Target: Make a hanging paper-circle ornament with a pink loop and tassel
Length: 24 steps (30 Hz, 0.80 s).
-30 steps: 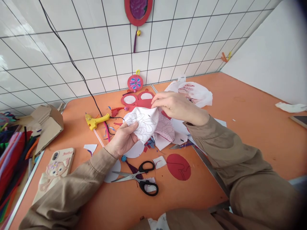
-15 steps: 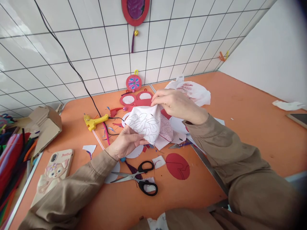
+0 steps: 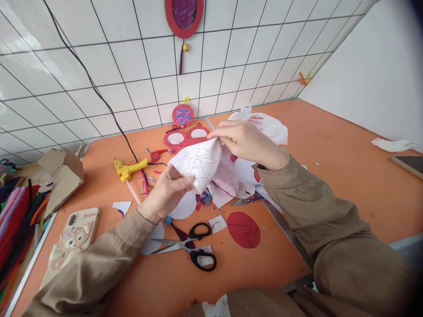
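Note:
A soft white cloth [image 3: 198,162] with thin outlined petal shapes is stretched between my two hands above the table. My left hand [image 3: 172,187] pinches its lower left side, thumb on top. With fingertips together, my right hand [image 3: 243,140] grips its upper right corner. Behind it hangs or lies a pinkish patterned piece [image 3: 226,176]; I cannot tell whether it is the same cloth. Below my hands lie open black-handled scissors [image 3: 190,242] and a red paper oval [image 3: 243,230] with a drawn line. Small blue and red scraps [image 3: 203,198] sit under the cloth.
A yellow glue gun [image 3: 130,168] with a black cord lies at left, near a phone [image 3: 74,240] and cardboard [image 3: 62,174]. Red frames with white ovals [image 3: 176,138] lie at the back by a round ornament [image 3: 183,115]. A plastic bag [image 3: 271,130] sits behind my right hand.
The cloth has tilted and been pulled tighter, its upper corner raised slightly. My left hand has turned and shifted a little left, uncovering more scraps below.

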{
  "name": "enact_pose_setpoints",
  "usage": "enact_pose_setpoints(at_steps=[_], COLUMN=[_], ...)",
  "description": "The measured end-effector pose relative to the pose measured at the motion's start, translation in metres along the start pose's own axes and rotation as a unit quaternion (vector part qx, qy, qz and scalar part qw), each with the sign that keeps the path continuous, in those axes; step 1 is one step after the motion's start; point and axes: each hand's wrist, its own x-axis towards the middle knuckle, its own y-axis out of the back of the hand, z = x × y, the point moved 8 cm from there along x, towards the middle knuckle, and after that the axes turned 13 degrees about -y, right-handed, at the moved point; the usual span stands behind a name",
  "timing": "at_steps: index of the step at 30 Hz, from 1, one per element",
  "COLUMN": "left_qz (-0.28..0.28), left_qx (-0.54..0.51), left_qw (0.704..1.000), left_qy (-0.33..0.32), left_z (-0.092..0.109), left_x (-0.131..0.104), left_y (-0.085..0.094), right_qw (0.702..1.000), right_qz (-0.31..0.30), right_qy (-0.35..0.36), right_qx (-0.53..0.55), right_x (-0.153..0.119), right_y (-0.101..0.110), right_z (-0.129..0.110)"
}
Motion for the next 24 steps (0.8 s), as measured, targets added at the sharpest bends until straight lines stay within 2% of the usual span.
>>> enact_pose_setpoints(at_steps=[3, 5, 6, 7, 9, 12, 13, 14, 15, 19, 22, 24], left_qz=[0.112, 0.177, 0.181, 0.163, 0.072, -0.087, -0.113, -0.119, -0.111, -0.04, -0.008, 0.006], left_qx=[0.077, 0.176, 0.231, 0.285, 0.391, 0.534, 0.56, 0.573, 0.575, 0.534, 0.507, 0.504], left_qw=[0.989, 0.959, 0.942, 0.925, 0.889, 0.792, 0.762, 0.752, 0.757, 0.821, 0.839, 0.843], left_qy=[-0.055, -0.132, -0.165, -0.191, -0.225, -0.283, -0.304, -0.301, -0.289, -0.201, -0.197, -0.19], left_z=[0.023, 0.048, 0.059, 0.068, 0.076, 0.071, 0.069, 0.066, 0.064, 0.066, 0.081, 0.086], left_x=[0.006, 0.005, 0.004, 0.004, 0.007, 0.009, 0.009, 0.012, 0.015, 0.029, 0.04, 0.05], left_y=[0.03, 0.046, 0.046, 0.042, 0.02, -0.023, -0.034, -0.038, -0.039, -0.027, -0.021, -0.016], right_qw=[0.999, 0.996, 0.994, 0.992, 0.989, 0.988, 0.987, 0.986, 0.984, 0.983, 0.984, 0.983], right_qz=[0.013, 0.01, 0.004, -0.003, -0.013, -0.022, -0.027, -0.031, -0.04, -0.101, -0.165, -0.158], right_qy=[-0.013, -0.028, -0.033, -0.033, -0.02, 0.011, 0.018, 0.027, 0.034, 0.029, -0.035, -0.086], right_qx=[0.049, 0.087, 0.106, 0.124, 0.145, 0.155, 0.158, 0.164, 0.17, 0.147, 0.062, 0.04], right_x=[-0.001, -0.002, -0.002, -0.003, -0.005, -0.008, -0.009, -0.01, -0.011, -0.013, -0.011, -0.009], right_y=[0.006, 0.009, 0.01, 0.011, 0.012, 0.014, 0.015, 0.016, 0.016, 0.014, 0.007, 0.012], right_z=[0.0, 0.0, -0.001, -0.003, -0.009, -0.021, -0.024, -0.027, -0.03, -0.026, -0.003, 0.014])
